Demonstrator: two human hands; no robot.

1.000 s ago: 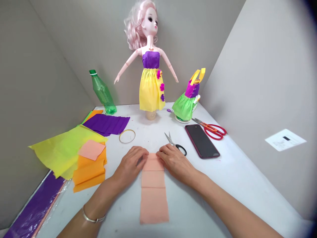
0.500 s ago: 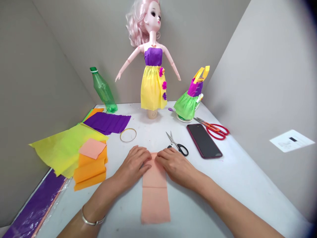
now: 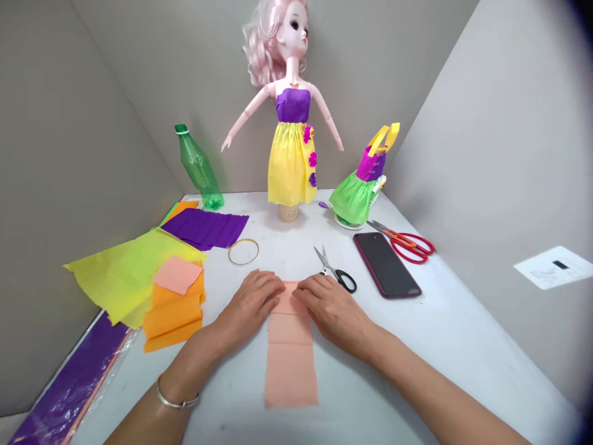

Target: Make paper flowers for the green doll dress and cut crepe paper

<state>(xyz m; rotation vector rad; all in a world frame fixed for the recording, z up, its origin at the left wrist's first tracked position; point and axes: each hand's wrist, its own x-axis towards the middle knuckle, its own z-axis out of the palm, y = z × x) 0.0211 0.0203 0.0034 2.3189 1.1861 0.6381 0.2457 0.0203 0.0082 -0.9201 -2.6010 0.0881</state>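
Observation:
A long peach paper strip (image 3: 291, 364) with fold creases lies on the white table (image 3: 440, 334) in front of me. My left hand (image 3: 250, 306) and my right hand (image 3: 331, 309) both rest on its far end, fingers curled and pinching the paper's top edge from either side. A silver bracelet sits on my left wrist. Small black-handled scissors (image 3: 336, 272) lie just beyond my right hand.
A doll (image 3: 291, 117) in a purple and yellow paper dress stands at the back, beside a green bottle (image 3: 199, 170) and a small green paper dress (image 3: 359, 191). A phone (image 3: 386, 264) and red scissors (image 3: 407, 242) lie right. Yellow, purple, orange papers (image 3: 152, 278) and a ring (image 3: 243, 251) lie left.
My fingertips have drawn closer together over the strip's far end, covering more of its top section. The view has shifted slightly to the left.

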